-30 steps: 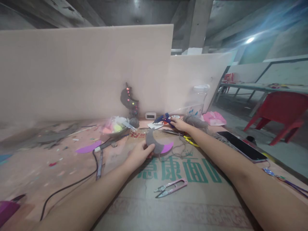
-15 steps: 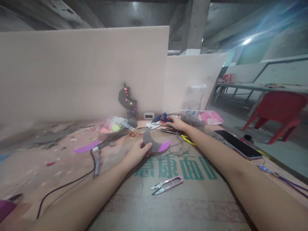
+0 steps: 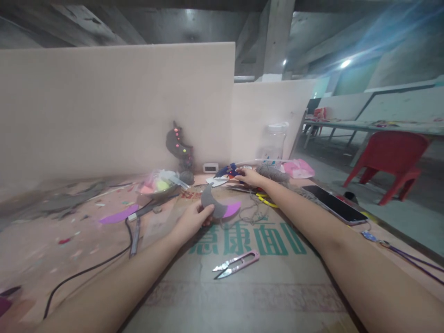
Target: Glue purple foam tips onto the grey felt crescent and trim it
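Observation:
My left hand [image 3: 195,217] is closed on a grey felt crescent [image 3: 212,203], gripping its lower left edge between thumb and fingers. A purple piece [image 3: 231,209] lies against the crescent's right tip. Farther back, my right hand [image 3: 250,177] has its fingers closed at the rear of a blue glue gun [image 3: 226,170]; part of the handle is hidden. The gun's nozzle points left over a white pad [image 3: 217,181]. Pink thread snips [image 3: 239,263] lie with their blades apart on the cardboard [image 3: 194,296] in front of my hands.
A bowl with bright pieces [image 3: 159,184], a small clock [image 3: 210,168] and a decorated crescent [image 3: 177,141] stand at the back. Grey yarn [image 3: 272,175], a clear jar [image 3: 274,143] and a phone [image 3: 333,205] are on the right. A black cable [image 3: 86,274] crosses the left side.
The whole view has shifted slightly, so things appear a little farther left. Both hands keep their places at the crescent and the glue gun.

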A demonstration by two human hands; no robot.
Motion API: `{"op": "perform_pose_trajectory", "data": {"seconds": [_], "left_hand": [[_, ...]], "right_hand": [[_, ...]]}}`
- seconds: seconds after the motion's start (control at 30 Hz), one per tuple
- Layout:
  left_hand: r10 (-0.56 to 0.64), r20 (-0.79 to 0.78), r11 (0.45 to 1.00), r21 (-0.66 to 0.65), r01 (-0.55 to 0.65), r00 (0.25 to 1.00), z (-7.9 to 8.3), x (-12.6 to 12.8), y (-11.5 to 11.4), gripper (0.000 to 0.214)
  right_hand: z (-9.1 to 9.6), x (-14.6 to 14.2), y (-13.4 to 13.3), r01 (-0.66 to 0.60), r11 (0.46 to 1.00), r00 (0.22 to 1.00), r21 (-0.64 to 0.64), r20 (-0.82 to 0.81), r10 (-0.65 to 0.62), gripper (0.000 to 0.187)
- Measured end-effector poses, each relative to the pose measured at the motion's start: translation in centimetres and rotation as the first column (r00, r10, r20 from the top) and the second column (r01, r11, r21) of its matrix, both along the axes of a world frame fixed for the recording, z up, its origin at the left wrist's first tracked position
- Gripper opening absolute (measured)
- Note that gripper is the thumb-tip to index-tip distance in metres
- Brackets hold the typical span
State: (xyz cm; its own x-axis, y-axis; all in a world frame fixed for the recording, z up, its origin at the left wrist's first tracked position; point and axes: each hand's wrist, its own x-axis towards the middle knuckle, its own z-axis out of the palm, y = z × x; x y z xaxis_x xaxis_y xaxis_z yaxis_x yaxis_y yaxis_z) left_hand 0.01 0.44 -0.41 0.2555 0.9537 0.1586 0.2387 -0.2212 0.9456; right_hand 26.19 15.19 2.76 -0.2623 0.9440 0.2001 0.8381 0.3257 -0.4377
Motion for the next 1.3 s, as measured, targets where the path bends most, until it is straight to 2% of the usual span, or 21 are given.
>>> {"op": "perform_pose_trajectory", "data": {"seconds": [0.27,0.43,0.57,0.73,0.83,0.9,0.97,1.03,1.13,1.2,1.3], "left_hand": [[-0.017,-0.008,1.000,-0.002,0.017,1.000,0.0,0.0,0.0,0.031],[-0.015,0.026,1.000,-0.009,0.015,1.000,0.1,0.1,-0.2,0.031],[-0.018,0.076,0.999,-0.029,0.020,0.997,0.1,0.1,-0.1,0.031],[0.009,0.138,0.997,-0.073,0.001,0.990,0.4,0.2,-0.2,0.033],[0.059,0.196,0.993,-0.113,-0.037,0.979,0.8,0.3,-0.2,0.033],[0.104,0.215,0.990,-0.120,-0.079,0.971,1.0,0.3,-0.3,0.032],[0.124,0.204,0.989,-0.101,-0.105,0.971,1.2,0.3,-0.3,0.032],[0.113,0.192,0.992,-0.079,-0.099,0.975,1.3,0.2,-0.3,0.032],[0.095,0.205,0.994,-0.066,-0.083,0.974,1.4,0.3,-0.4,0.033],[0.113,0.227,0.993,-0.063,-0.101,0.967,1.3,0.4,-0.4,0.046],[0.133,0.238,0.991,-0.041,-0.127,0.962,1.1,0.5,-0.4,0.077]], "right_hand": [[0.1,0.1,0.0,-0.014,1.000,0.995,0.000,0.099,0.014,0.050],[1.8,-0.2,-1.2,0.011,0.999,0.966,-0.041,0.260,0.000,0.045],[3.5,-0.9,-3.8,0.029,0.998,0.928,-0.053,0.373,-0.007,0.032],[4.3,-2.0,-9.6,-0.068,0.994,0.922,0.090,0.386,0.028,0.027],[3.8,-2.5,-13.0,-0.177,0.946,0.956,0.273,0.274,0.100,0.033],[2.8,-2.8,-14.7,-0.244,0.943,0.958,0.228,0.205,0.199,0.037],[1.5,-3.2,-15.8,-0.297,0.940,0.952,0.166,0.128,0.278,0.029],[0.1,-3.9,-16.4,-0.364,0.917,0.931,0.161,0.090,0.353,0.027],[-1.6,-5.0,-16.8,-0.404,0.891,0.915,0.206,0.081,0.396,0.023],[-2.1,-5.5,-17.0,-0.437,0.867,0.899,0.239,0.088,0.429,0.015],[-2.1,-5.6,-17.4,-0.487,0.831,0.872,0.270,0.102,0.478,0.022]]}}
